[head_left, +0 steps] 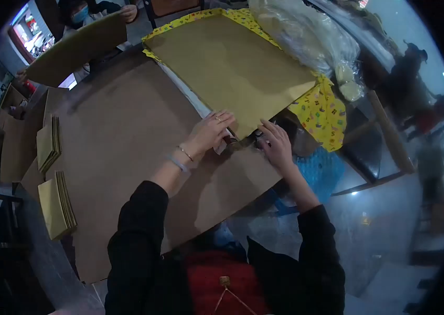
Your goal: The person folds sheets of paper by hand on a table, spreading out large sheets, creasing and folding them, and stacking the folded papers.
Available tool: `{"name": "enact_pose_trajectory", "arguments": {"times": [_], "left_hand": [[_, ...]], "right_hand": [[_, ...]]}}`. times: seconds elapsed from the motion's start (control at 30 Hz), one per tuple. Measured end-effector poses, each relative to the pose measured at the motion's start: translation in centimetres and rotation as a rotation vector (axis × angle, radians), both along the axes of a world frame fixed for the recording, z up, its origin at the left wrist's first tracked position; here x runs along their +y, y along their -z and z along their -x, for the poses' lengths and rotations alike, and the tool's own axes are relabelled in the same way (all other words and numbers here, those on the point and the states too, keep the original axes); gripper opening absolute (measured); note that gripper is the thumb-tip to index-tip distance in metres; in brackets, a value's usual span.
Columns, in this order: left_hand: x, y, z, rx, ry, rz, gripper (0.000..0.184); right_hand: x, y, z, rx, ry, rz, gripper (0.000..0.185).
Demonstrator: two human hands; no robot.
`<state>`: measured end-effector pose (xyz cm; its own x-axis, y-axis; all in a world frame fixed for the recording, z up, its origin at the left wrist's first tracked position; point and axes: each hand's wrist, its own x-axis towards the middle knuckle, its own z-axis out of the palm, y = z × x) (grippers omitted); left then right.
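Observation:
A large tan cardboard panel [227, 58] lies on the table, with yellow patterned covering [320, 113] folded along its far edges and hanging loose at the right. At the panel's near corner, my left hand [212, 130] has its fingers closed over the edge, close to a white strip [188, 94]. My right hand [277, 143] is on the other side of that corner, fingers and thumb bent round something dark and shiny that I cannot make out. Both hands are close together, and the corner itself is partly shadowed.
The brown tabletop [117, 136] extends left, with folded cardboard stacks [56, 205] at its left edge. Clear plastic wrapping [306, 31] lies at the far right. Across the table, a masked person holds up another panel [77, 50]. A wooden chair [389, 131] stands right.

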<state>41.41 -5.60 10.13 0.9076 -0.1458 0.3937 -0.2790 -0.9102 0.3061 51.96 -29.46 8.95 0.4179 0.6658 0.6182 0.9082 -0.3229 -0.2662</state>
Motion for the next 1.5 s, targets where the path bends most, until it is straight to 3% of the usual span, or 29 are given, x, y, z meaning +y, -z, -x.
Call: {"name": "enact_pose_trajectory", "arguments": {"times": [0.2, 0.27, 0.3, 0.33, 0.4, 0.47, 0.53, 0.7, 0.77, 0.87, 1.0, 1.03, 1.1, 1.13, 1.2, 1.27, 1.33, 1.37, 1.5], "left_hand": [[2.7, -2.0, -4.5, 0.185, 0.342, -0.013, 0.035], [3.0, -2.5, -5.3, 0.522, 0.276, 0.071, 0.023], [3.7, -0.4, -5.3, 0.303, 0.293, 0.146, 0.027], [4.2, 0.0, -5.4, 0.289, 0.314, 0.135, 0.027], [4.5, 0.0, -5.6, 0.384, 0.358, 0.351, 0.032], [4.0, -0.5, -5.4, 0.280, 0.311, 0.294, 0.031], [3.8, -0.7, -5.4, 0.398, 0.236, 0.390, 0.029], [3.8, -1.1, -5.2, 0.393, 0.210, 0.263, 0.027], [4.0, -0.7, -5.4, 0.408, 0.174, 0.369, 0.024], [2.9, -3.0, -4.8, 0.418, 0.165, 0.365, 0.021], [4.0, -0.6, -5.4, 0.357, 0.151, 0.407, 0.018], [3.9, -0.6, -5.4, 0.322, 0.099, 0.353, 0.017], [4.0, -0.3, -5.5, 0.288, 0.046, 0.300, 0.017], [4.1, 0.0, -5.6, 0.257, 0.041, 0.331, 0.017], [4.0, 0.4, -5.9, 0.232, 0.027, 0.358, 0.017], [3.9, 0.3, -5.9, 0.310, -0.060, 0.359, 0.020], [4.7, 1.9, -6.7, 0.320, -0.009, 0.513, 0.023], [3.8, -0.3, -5.8, 0.379, -0.070, 0.460, 0.025], [4.0, 0.3, -6.0, 0.379, -0.050, 0.503, 0.026]], "right_hand": [[1.8, -0.3, -4.3, -0.084, -0.251, 0.253, 0.037], [2.1, 0.7, -5.1, -0.063, -0.291, 0.257, 0.037], [2.2, 0.9, -5.5, -0.058, -0.332, 0.254, 0.037], [2.3, 0.8, -5.4, -0.001, -0.330, 0.217, 0.031], [2.5, 1.6, -6.1, -0.019, -0.364, 0.145, 0.025], [2.7, 2.0, -6.1, 0.093, -0.344, 0.063, 0.021], [2.5, 0.6, -5.4, 0.184, -0.235, 0.113, 0.019], [2.8, 0.9, -5.5, 0.271, -0.187, 0.089, 0.018], [2.9, 0.7, -5.5, 0.355, -0.171, 0.139, 0.019], [2.9, 1.2, -5.8, 0.391, -0.136, 0.134, 0.021], [3.0, -0.2, -5.2, 0.457, -0.067, 0.222, 0.031], [3.0, -0.8, -4.7, 0.450, -0.061, 0.227, 0.031], [3.3, -1.4, -3.5, 0.328, -0.040, -0.022, 0.036], [3.3, -1.3, -3.5, 0.328, -0.040, -0.022, 0.036], [3.1, -0.6, -3.7, 0.083, -0.140, -0.065, 0.044], [3.1, 1.2, -5.0, -0.156, -0.186, 0.057, 0.045], [2.7, 1.0, -5.2, -0.130, -0.195, -0.002, 0.024], [2.9, 1.0, -5.3, -0.025, -0.191, 0.056, 0.024], [3.1, 0.1, -6.0, 0.218, -0.237, 0.076, 0.018]]}}
